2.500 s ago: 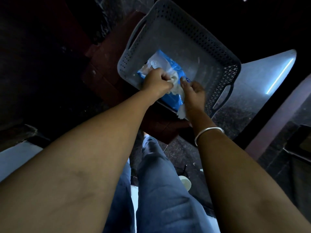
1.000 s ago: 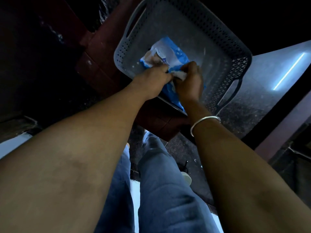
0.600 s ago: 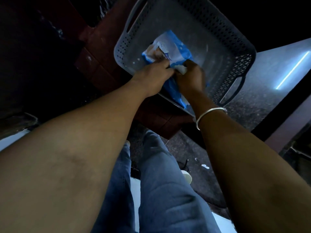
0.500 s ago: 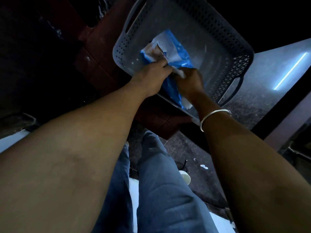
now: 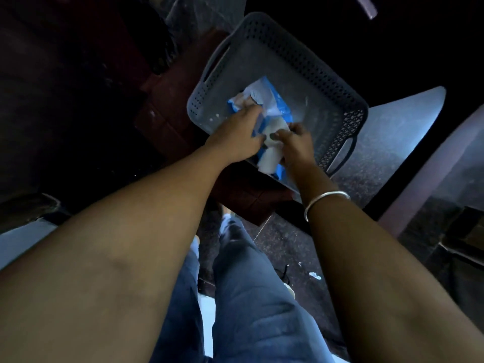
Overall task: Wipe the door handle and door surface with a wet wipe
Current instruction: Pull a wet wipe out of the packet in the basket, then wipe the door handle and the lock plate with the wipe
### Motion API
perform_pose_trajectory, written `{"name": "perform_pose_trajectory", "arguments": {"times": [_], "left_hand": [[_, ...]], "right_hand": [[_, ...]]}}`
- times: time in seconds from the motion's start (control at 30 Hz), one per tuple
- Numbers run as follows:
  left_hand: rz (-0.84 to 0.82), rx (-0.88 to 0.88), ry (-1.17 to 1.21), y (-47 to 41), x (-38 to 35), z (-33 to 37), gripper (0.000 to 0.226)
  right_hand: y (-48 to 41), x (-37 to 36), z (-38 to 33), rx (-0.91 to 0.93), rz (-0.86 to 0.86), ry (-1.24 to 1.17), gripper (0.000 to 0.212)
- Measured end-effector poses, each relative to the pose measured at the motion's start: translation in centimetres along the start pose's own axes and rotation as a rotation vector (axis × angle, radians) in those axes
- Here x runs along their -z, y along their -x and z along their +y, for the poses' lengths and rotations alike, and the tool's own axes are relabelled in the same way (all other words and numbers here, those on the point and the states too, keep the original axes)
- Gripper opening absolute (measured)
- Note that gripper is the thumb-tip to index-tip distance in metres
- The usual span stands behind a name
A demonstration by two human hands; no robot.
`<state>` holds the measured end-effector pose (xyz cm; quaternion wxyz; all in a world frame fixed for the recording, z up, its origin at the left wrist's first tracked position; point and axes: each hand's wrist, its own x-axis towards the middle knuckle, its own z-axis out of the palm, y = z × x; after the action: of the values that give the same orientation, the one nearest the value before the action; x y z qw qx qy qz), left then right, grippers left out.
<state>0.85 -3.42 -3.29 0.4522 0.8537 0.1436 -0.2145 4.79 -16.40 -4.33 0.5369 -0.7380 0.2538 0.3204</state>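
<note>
Blue and white film marks the wet-wipe pack (image 5: 262,106), which lies inside a grey perforated plastic basket (image 5: 301,61) set on a dark reddish stool or low stand (image 5: 178,106); the light is too dim to say which. The left hand (image 5: 235,137) presses down on the pack, fingers spread over its near half and pinning it to the basket floor. The right hand (image 5: 296,145), with a metal bangle (image 5: 324,203) on its wrist, is closed in a pinch on a pale wet wipe (image 5: 269,150) that stands part way out of the pack's opening. The step in hand looks to be drawing out a wipe, so the cleaning itself has not begun; no door or door handle is in view. The next move likely calls for a steady pull with the right hand while the left keeps the pack down, so that one sheet comes free without dragging more with it, then a turn toward the door.
</note>
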Motion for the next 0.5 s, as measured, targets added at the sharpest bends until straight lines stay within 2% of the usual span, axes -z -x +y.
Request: {"name": "perform_pose_trajectory", "arguments": {"times": [0.1, 0.23, 0.33, 0.4, 0.5], "left_hand": [[0.083, 0.171, 0.197, 1.0, 1.8, 1.8, 0.052], [0.181, 0.31, 0.443, 3.6, 5.5, 3.0, 0.07], [0.25, 0.417, 0.869, 6.8, 8.9, 3.6, 0.055], [0.26, 0.404, 1.064, 9.7, 11.1, 4.2, 0.053], [0.407, 0.293, 1.11, 13.8, 14.4, 4.7, 0.056]], "right_hand": [[2.5, -1.5, -2.1, -0.071, -0.067, -0.262, 0.028], [6.9, -3.6, -5.4, -0.01, -0.225, -0.394, 0.029], [10.4, -5.0, -7.9, 0.041, -0.326, -0.4, 0.023], [12.9, -6.2, -9.2, 0.128, -0.368, -0.311, 0.02], [16.8, -8.7, -11.2, 0.252, -0.465, -0.233, 0.02]]}}
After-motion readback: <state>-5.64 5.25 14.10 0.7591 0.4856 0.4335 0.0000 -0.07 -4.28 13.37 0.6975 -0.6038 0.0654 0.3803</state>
